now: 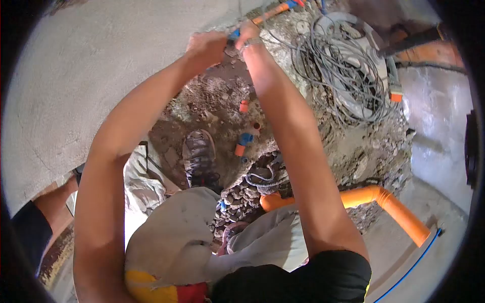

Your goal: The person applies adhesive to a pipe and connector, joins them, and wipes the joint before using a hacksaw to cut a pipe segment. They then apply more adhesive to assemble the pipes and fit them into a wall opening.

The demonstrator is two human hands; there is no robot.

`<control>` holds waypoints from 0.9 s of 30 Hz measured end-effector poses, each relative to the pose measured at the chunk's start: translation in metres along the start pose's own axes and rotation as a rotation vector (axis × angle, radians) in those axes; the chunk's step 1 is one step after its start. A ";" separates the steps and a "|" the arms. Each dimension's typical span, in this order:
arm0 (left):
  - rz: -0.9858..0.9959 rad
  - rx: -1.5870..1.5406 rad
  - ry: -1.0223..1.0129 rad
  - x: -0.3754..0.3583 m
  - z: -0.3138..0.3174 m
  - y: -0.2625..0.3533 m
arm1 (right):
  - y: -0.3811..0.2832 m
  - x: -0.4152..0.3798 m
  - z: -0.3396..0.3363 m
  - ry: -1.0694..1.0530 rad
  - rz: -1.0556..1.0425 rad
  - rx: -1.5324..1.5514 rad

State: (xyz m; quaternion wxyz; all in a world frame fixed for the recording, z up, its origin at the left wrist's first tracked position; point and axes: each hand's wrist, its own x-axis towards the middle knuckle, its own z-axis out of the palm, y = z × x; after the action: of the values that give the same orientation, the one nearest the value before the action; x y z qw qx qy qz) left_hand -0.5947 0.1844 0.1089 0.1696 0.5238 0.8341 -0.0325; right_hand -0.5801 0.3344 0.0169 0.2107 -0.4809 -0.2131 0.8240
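Observation:
Both arms reach forward to the top of the view. My right hand [247, 35] is closed at the near end of an orange pipe [270, 14], beside a blue fitting [234, 34]. My left hand [208, 46] is closed just left of that fitting; what its fingers hold is hidden. The pipe's far end carries another blue fitting [291, 4]. On the dirt between my arms lie a small orange-red piece [243, 106] and a blue fitting with an orange end [245, 140].
Coiled grey cable [348, 70] lies on a round pale object at the upper right. A large orange pipe [399, 214] bends across the lower right, near a blue tube [411, 267]. Gravel surrounds my feet. Another person's arm [55, 209] shows at the left.

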 end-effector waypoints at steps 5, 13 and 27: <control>-0.137 -0.305 0.080 0.012 0.002 -0.033 | 0.018 0.041 -0.006 -0.085 -0.035 0.112; -0.010 -0.513 0.241 0.018 0.010 -0.044 | 0.006 0.006 -0.003 -0.136 0.057 0.250; -0.064 -0.547 -0.106 0.012 0.001 -0.033 | -0.003 -0.018 -0.002 -0.062 0.018 0.058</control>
State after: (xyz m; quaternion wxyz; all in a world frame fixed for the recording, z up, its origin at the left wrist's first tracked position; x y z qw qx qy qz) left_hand -0.6281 0.1798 0.0996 0.3468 0.4295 0.8181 0.1612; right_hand -0.5696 0.3276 0.0304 0.2105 -0.4509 -0.1913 0.8460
